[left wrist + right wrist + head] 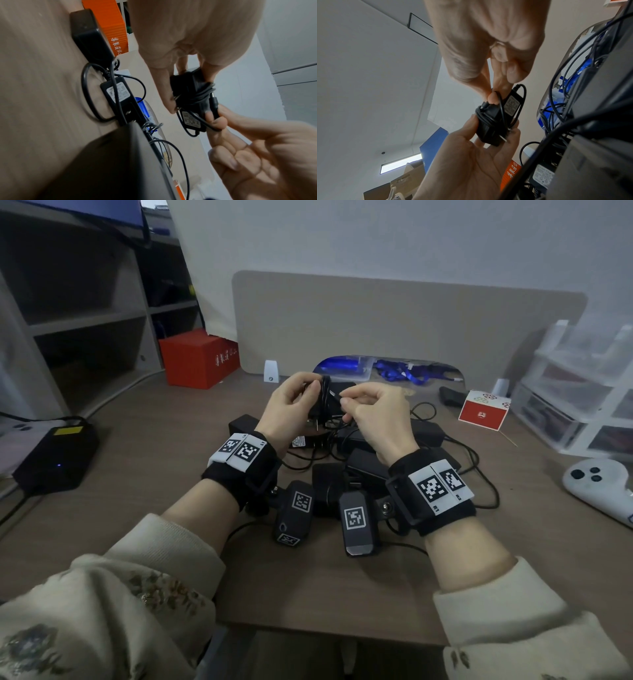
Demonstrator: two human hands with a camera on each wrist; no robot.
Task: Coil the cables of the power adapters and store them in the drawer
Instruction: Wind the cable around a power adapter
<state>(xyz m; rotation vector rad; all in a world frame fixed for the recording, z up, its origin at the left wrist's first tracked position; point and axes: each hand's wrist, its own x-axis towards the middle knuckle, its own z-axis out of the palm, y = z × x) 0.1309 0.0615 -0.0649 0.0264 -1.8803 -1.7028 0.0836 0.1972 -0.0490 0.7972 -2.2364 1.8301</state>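
Both hands are raised above the bench [137, 460], working on one small black adapter [190, 100]. The left hand [291, 405] curls its fingers and thumb round the adapter's body; in the right wrist view the adapter sits between the thumb and the fingertips, with its two metal prongs [504, 138] pointing toward the palm. A thin black cable [204, 92] is wound several turns round the middle of the body.

The right hand [373, 412] pinches the free end of that cable between thumb and forefinger, just beside the adapter. In the left wrist view the barrel plug [214, 101] sticks out above the pinch, and a short loop of cable hangs below the label [191, 119] on the adapter's face. The other right fingers are curled into the palm.

Under the hands, a pile of other black adapters [363, 467] lies on the bench with loose cables tangled among and around them. One with a white label [116, 92] lies at the left of the pile, cable looped beside it.

A red box [198, 357] stands at the back left, a clear drawer unit [579, 392] at the right edge, and a white controller [599, 487] in front of it.
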